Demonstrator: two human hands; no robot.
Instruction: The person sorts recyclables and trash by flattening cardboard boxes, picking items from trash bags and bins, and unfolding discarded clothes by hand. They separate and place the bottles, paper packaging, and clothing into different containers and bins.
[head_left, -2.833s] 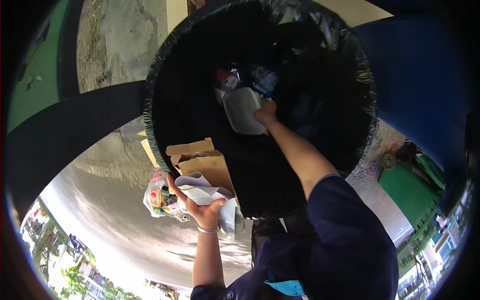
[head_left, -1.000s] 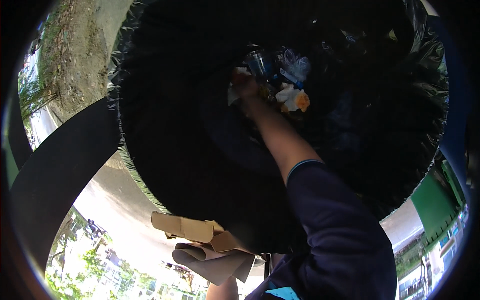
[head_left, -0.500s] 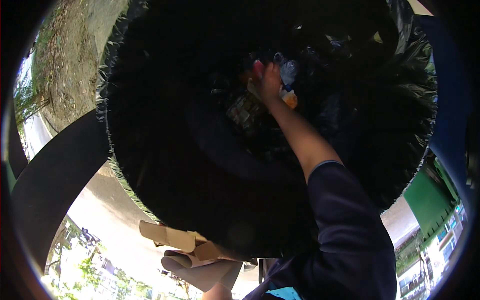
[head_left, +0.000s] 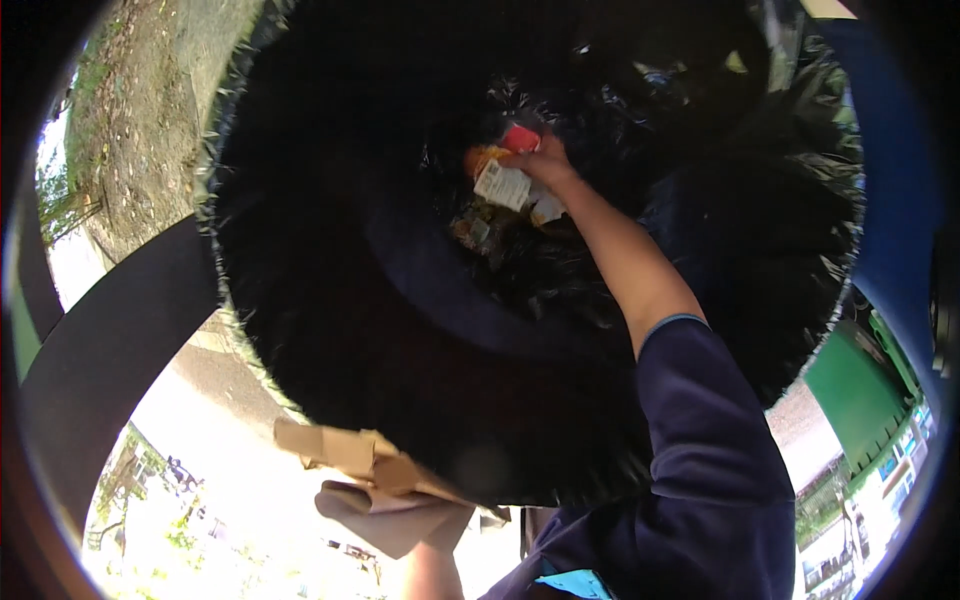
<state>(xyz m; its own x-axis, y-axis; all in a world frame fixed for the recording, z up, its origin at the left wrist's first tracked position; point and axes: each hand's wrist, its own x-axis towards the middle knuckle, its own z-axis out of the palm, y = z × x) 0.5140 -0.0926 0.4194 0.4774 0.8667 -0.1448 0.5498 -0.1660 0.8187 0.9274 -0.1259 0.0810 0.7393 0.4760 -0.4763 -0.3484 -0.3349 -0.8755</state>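
My right hand (head_left: 546,164) reaches deep into a large bin lined with a black plastic bag (head_left: 330,330). Its fingers are closed on a package with a white printed label (head_left: 503,186) and orange parts. A red piece (head_left: 521,138) shows against the fingers; whether it belongs to the package I cannot tell. Below lies a crumpled wrapper (head_left: 474,232) among dark rubbish. Outside the bin's near rim, my left forearm (head_left: 432,572) comes up under folded brown cardboard (head_left: 345,449) and a grey-brown sheet (head_left: 385,515). These pieces stay up with that arm, its fingers hidden behind them.
The bag's ruffled edge (head_left: 222,270) folds over the bin's round rim. A green bin (head_left: 850,385) stands at the right, near a dark blue surface (head_left: 885,200). At the left are a black curved band (head_left: 115,335) and ground with leaves (head_left: 140,130).
My right hand has shifted slightly down and right, turning the labelled package into view. The clear plastic bottle beside the hand no longer shows. The cardboard at my left arm has moved slightly up and left.
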